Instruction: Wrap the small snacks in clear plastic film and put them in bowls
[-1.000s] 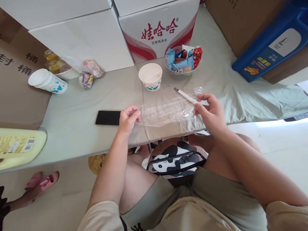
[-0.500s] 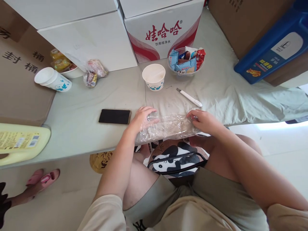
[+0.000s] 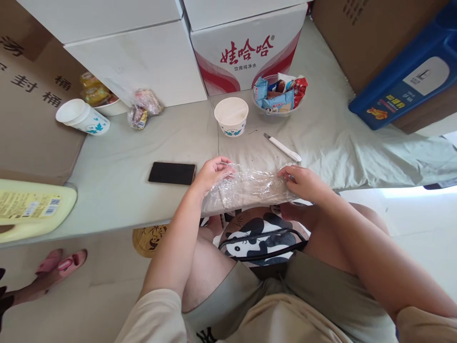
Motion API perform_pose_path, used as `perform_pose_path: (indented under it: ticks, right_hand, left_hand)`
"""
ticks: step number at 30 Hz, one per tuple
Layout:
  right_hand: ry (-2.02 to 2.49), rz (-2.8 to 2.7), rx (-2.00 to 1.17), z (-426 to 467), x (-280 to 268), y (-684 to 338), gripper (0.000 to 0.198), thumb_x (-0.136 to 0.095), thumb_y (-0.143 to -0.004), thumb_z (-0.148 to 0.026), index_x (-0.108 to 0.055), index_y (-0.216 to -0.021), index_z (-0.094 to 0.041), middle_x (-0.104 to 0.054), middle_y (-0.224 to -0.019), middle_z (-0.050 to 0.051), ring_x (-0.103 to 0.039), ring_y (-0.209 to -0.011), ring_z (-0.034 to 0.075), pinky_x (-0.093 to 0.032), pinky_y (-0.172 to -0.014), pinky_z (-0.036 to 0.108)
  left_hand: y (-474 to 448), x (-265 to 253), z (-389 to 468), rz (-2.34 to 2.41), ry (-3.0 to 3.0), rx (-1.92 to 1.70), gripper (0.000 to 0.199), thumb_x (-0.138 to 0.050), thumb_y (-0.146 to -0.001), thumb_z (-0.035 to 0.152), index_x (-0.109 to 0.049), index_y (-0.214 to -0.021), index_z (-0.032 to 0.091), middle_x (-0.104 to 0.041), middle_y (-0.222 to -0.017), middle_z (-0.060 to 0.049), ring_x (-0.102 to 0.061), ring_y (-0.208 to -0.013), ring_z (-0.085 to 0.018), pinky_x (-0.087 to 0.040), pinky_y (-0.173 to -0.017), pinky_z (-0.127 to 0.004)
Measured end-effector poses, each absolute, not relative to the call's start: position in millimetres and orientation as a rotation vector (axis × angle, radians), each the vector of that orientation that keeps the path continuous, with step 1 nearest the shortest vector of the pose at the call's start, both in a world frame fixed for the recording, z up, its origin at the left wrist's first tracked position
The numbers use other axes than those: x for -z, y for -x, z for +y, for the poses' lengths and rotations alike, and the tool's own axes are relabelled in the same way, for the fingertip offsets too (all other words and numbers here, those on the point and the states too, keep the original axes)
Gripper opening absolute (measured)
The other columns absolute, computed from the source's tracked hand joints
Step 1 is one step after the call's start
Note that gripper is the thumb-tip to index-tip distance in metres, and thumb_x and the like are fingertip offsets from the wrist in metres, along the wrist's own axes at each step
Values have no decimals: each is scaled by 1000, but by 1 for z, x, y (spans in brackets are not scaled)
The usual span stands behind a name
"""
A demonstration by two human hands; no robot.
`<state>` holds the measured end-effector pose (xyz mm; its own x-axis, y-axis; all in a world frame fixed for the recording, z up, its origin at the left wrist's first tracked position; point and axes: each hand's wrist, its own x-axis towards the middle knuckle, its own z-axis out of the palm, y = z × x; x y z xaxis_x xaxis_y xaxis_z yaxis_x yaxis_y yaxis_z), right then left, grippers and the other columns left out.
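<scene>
A sheet of clear, crinkled plastic wrap (image 3: 254, 186) stretches across the front edge of the cloth-covered table. My left hand (image 3: 213, 174) pinches its left part, thumb and fingers closed on the film. On the other side, my right hand (image 3: 299, 180) grips the wrap's upper right with bent fingers. Beyond the film stands a white paper bowl (image 3: 231, 117) with a blue leaf print. A white utility knife (image 3: 283, 147) lies above my right hand, not touching it. Left of my left hand rests a black phone (image 3: 172, 173), screen up.
A clear bowl of wrapped snacks (image 3: 279, 95) stands before a white and red carton (image 3: 246, 59). Paper cups (image 3: 83, 117) and a bagged snack (image 3: 144, 108) sit at the back left. A yellow jug (image 3: 35, 209) and a blue jug (image 3: 403, 76) flank the table. Another person's foot (image 3: 60, 269) shows lower left.
My left hand has closed from spread fingers into a pinch on the plastic wrap. The film's upper edge is lifted and pulled straighter. My right hand has shifted slightly.
</scene>
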<state>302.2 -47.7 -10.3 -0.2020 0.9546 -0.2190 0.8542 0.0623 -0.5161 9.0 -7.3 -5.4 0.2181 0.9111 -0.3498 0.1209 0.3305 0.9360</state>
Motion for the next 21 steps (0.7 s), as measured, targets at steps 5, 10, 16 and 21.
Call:
perform_pose_path:
  ticks: [5, 10, 16, 21]
  right_hand:
    - [1876, -2147, -850, -48, 8, -302, 36, -48, -78, -10, -70, -105, -20, -72, -100, 7, -63, -80, 20, -47, -78, 32]
    - [1877, -2149, -853, -47, 8, -301, 36, -47, -79, -10, -70, -105, -19, -72, -101, 7, -63, -80, 20, -47, -78, 32]
    - [1851, -2139, -857, -48, 10, -303, 36, -49, -75, -9, -70, -103, -20, -72, -97, 6, -62, -75, 18, -48, -75, 30]
    - [1851, -2133, -859, -49, 10, -303, 34, -49, -77, -11, -70, -102, -21, -72, -96, 6, -62, -76, 18, -48, -75, 31]
  left_hand:
    - [-10, 13, -4, 1268, -1179, -887, 40, -83, -64, 46, -66, -86, 16, -77, -92, -8, -72, -87, -19, -55, -83, -33]
    - [-9, 10, -5, 1246, -1199, -870, 43, -85, -62, 49, -67, -81, 15, -77, -89, -9, -72, -88, -21, -54, -82, -34]
    - [-12, 7, -7, 1198, -1140, -840, 36, -84, -64, 43, -66, -77, 15, -76, -81, -7, -71, -81, -18, -54, -79, -32]
    - [-18, 9, -5, 1208, -1125, -933, 15, -74, -69, 24, -65, -77, 16, -73, -80, -4, -59, -60, -9, -44, -58, -23]
